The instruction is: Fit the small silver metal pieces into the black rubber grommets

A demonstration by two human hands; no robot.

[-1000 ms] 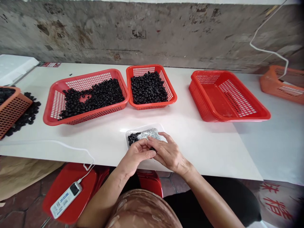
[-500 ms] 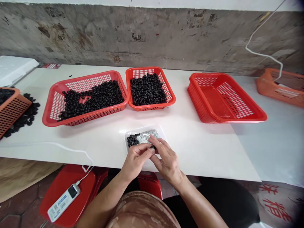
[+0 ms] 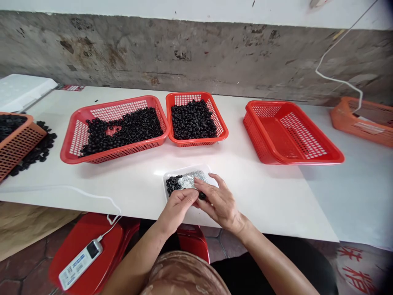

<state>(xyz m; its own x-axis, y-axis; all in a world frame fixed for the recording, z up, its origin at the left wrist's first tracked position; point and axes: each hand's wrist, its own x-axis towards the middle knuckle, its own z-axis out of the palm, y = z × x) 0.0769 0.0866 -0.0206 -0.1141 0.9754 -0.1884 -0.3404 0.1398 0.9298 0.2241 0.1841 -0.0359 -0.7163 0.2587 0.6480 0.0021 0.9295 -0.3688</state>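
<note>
Pinched shut at the tips, the left hand (image 3: pixel 178 209) and right hand (image 3: pixel 222 205) are met around one small black piece (image 3: pixel 202 196), by the near side of the white tray (image 3: pixel 181 169). The right hand's back is turned up, its fingers spread. A strip of white table (image 3: pixel 258 196) is left between the tray and two baskets, a long basket (image 3: pixel 69 149) and a small basket (image 3: pixel 225 132), behind it. A red basket stack (image 3: pixel 278 127) is set back to its right. The wall (image 3: pixel 208 61) is seen past them.

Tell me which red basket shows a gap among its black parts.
The long left basket: red floor shows amid its black parts. The middle basket hides its floor; the right basket shows no parts.
</note>
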